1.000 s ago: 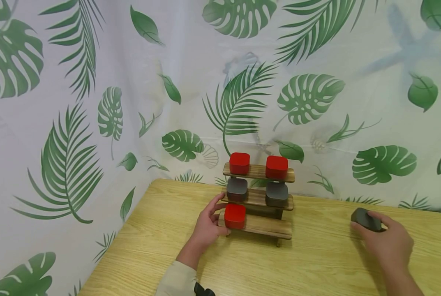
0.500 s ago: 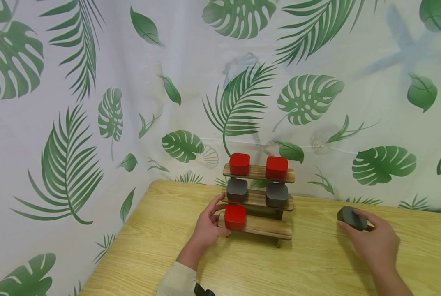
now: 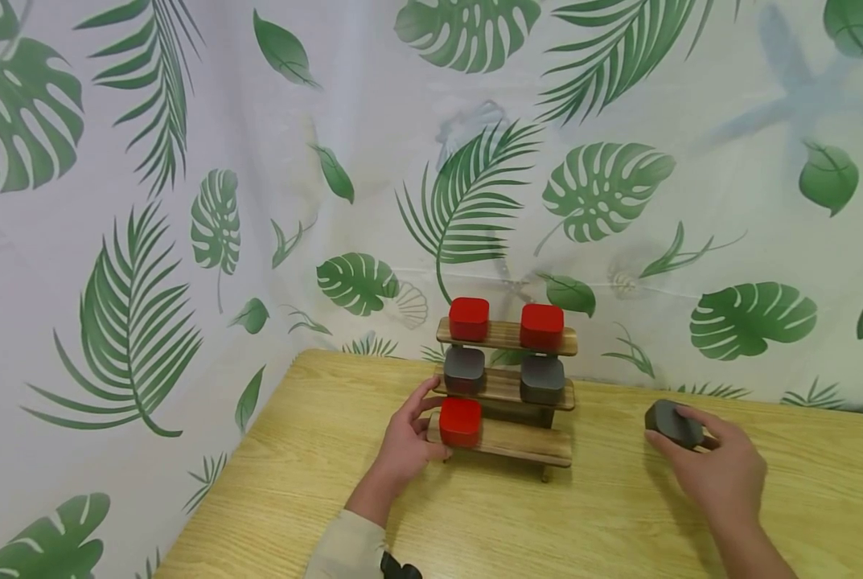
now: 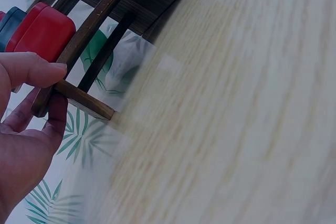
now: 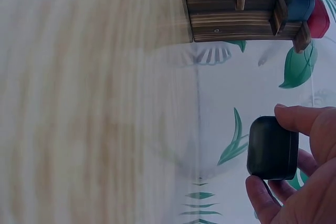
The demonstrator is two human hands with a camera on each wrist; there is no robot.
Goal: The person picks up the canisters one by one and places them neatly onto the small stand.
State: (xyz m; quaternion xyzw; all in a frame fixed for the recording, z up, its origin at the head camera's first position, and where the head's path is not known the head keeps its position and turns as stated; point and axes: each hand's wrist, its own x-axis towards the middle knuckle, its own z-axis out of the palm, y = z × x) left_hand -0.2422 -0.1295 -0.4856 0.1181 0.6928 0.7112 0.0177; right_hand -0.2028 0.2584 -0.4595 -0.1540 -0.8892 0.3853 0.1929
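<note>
A three-step wooden display stand (image 3: 521,442) stands on the table near the wall. My left hand (image 3: 405,438) grips the left end of its lowest step; in the left wrist view the thumb lies on top and fingers curl beneath. Out to the right, my right hand (image 3: 728,470) pinches a dark grey rounded square box (image 5: 273,148) between thumb and fingers, over the table. One red box (image 3: 460,422) sits at the left of the lowest step, beside my left fingers. The right part of that step is bare wood.
Two grey boxes, left (image 3: 464,370) and right (image 3: 542,380), sit on the middle step. On the top step are a left red box (image 3: 469,319) and a right red box (image 3: 542,326). Behind the light wooden table (image 3: 619,515) hangs a leaf-print cloth (image 3: 619,80).
My right hand has moved left toward the stand, carrying the grey box. The left hand has kept its hold on the lowest step, and the stand has stayed in place.
</note>
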